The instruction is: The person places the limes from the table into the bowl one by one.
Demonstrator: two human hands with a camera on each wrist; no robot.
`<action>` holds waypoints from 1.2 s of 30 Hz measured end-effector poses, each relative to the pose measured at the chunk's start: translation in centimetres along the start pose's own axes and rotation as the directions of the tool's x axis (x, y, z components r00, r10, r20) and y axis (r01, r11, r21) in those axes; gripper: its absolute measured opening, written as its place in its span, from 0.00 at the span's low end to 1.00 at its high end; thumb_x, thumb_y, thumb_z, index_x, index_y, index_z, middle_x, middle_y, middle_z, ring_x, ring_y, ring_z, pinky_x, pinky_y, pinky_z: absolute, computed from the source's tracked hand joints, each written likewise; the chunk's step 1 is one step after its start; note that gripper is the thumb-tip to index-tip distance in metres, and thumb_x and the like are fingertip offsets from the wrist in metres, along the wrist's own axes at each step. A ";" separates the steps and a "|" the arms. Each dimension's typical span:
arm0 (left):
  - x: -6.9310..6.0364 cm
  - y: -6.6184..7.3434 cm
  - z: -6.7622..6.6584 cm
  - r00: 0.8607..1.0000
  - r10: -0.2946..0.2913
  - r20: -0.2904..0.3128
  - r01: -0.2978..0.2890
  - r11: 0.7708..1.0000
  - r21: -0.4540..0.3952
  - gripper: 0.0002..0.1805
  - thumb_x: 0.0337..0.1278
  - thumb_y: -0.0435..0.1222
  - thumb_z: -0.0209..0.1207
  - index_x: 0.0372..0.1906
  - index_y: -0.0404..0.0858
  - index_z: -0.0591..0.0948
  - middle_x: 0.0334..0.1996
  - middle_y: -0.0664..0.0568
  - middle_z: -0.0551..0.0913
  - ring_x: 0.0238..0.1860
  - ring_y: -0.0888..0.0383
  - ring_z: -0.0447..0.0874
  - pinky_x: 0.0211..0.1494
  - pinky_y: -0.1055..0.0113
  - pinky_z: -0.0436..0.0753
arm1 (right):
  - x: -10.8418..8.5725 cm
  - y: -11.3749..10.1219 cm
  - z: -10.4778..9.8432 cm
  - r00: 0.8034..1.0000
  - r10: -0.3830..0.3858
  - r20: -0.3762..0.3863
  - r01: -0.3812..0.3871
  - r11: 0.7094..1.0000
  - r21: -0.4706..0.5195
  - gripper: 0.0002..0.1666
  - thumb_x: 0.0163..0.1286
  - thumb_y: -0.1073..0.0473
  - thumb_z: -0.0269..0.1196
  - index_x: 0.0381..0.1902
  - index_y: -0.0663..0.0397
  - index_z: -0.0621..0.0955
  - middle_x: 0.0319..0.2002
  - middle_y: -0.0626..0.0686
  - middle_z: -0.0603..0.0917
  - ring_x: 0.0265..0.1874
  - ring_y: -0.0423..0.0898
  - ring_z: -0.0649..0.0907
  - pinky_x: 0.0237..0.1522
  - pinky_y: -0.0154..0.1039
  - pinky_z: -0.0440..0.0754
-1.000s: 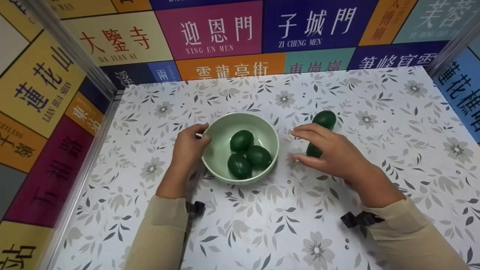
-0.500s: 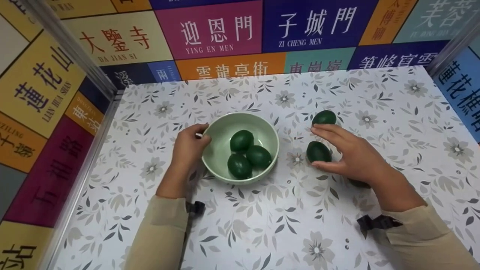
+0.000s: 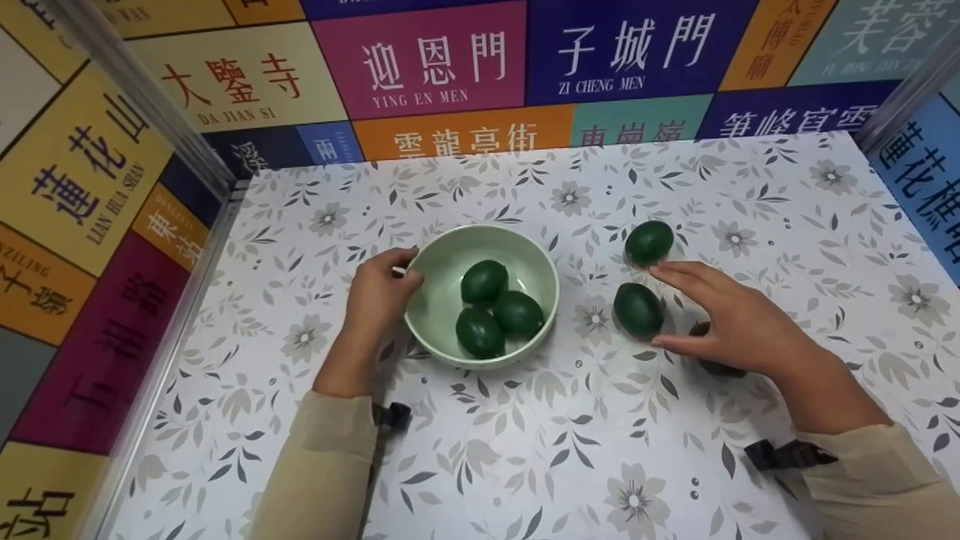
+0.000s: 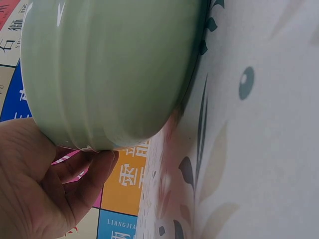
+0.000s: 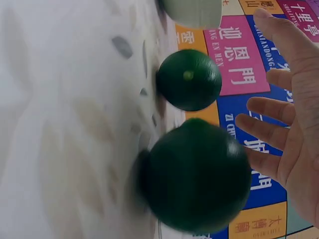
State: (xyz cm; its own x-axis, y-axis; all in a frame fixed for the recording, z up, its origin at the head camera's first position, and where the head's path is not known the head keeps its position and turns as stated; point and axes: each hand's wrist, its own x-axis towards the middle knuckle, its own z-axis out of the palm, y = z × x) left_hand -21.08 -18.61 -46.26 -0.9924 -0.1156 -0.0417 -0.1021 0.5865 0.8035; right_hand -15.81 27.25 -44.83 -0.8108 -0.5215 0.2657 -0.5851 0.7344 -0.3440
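1. A person's left hand (image 3: 379, 292) steadies a pale green bowl (image 3: 435, 292) on a flower-patterned table covering (image 3: 517, 450); the thumb hooks over the rim while the fingers press the outer wall – a pinch grip, seen also from the left wrist, where the fingertips meet the underside of the bowl's curve.

2. Inside the upright bowl, three dark green oval fruits sit clustered together: a rear fruit (image 3: 485, 281), a side fruit (image 3: 517, 314) and a front fruit (image 3: 480, 333); bare bowl shows to their left.

3. The right hand (image 3: 750, 326) is open and holds nothing, thumb and fingers spread wide apart; in the head view its fingertips appear close to a far fruit (image 3: 649, 242) and its thumb close to a middle fruit (image 3: 638, 310), though contact cannot be told from there; the right wrist view shows the fingers extended beside the fruit.

4. A near fruit (image 3: 724, 366) lies partly hidden beneath the right hand; all three loose fruits rest on the table covering, to the right of the bowl and well apart from it.

5. Beige sleeves (image 3: 319, 450) cover both forearms, with dark straps (image 3: 791, 455) at the wrists; behind the table rise bright panels (image 3: 435, 60) of Chinese lettering – "YING EN MEN" and "ZI CHENG MEN" among them.
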 end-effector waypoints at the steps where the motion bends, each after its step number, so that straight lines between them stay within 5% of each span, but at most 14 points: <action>1: 0.0 0.0 0.0 1.000 -0.001 -0.002 0.001 1.000 -0.001 0.24 0.62 0.36 0.61 0.63 0.43 0.84 0.51 0.47 0.86 0.47 0.52 0.86 0.45 0.59 0.87 | -0.2 0.2 0.0 1.000 0.014 0.010 -0.014 1.000 0.002 0.54 0.53 0.46 0.81 0.77 0.45 0.71 0.72 0.55 0.75 0.68 0.60 0.76 0.58 0.62 0.80; 6: 0.0 0.0 0.0 1.000 -0.007 -0.006 0.006 1.000 -0.013 0.24 0.61 0.35 0.61 0.63 0.44 0.84 0.50 0.47 0.86 0.45 0.53 0.86 0.44 0.60 0.86 | -1.2 1.2 -0.1 0.995 0.075 0.065 -0.074 0.997 -0.007 0.54 0.55 0.42 0.80 0.77 0.40 0.70 0.71 0.54 0.74 0.68 0.60 0.76 0.59 0.63 0.79; 13: 0.0 0.1 0.0 1.000 0.001 0.000 -0.001 1.000 0.001 0.24 0.62 0.35 0.61 0.64 0.44 0.84 0.51 0.47 0.86 0.45 0.53 0.85 0.45 0.60 0.86 | -2.2 1.9 -0.4 0.982 0.123 0.146 -0.121 0.992 -0.023 0.50 0.59 0.38 0.76 0.75 0.45 0.72 0.70 0.54 0.74 0.67 0.60 0.76 0.59 0.63 0.78; 25: 0.1 -0.1 0.0 1.000 0.022 -0.004 -0.022 0.999 0.027 0.25 0.61 0.35 0.59 0.64 0.43 0.84 0.53 0.46 0.86 0.48 0.51 0.87 0.47 0.57 0.86 | -2.9 2.4 -0.6 0.937 0.233 0.260 -0.231 0.972 -0.038 0.46 0.60 0.31 0.73 0.71 0.45 0.77 0.64 0.52 0.79 0.59 0.54 0.82 0.55 0.56 0.81; 36: 0.1 0.1 -0.1 1.000 0.006 0.000 -0.006 1.000 0.021 0.25 0.60 0.35 0.60 0.64 0.43 0.84 0.53 0.46 0.86 0.49 0.51 0.87 0.49 0.57 0.86 | -3.1 2.6 -0.7 0.921 0.242 0.304 -0.234 0.970 -0.063 0.44 0.59 0.30 0.73 0.65 0.48 0.81 0.55 0.50 0.83 0.47 0.46 0.84 0.46 0.48 0.82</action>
State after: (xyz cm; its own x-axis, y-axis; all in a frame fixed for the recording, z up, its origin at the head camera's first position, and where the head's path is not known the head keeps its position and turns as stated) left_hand -21.20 -18.63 -46.11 -0.9930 -0.1125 -0.0370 -0.0978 0.6037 0.7912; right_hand -14.86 31.06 -45.95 -0.8932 -0.4353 -0.1125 -0.3773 0.8619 -0.3389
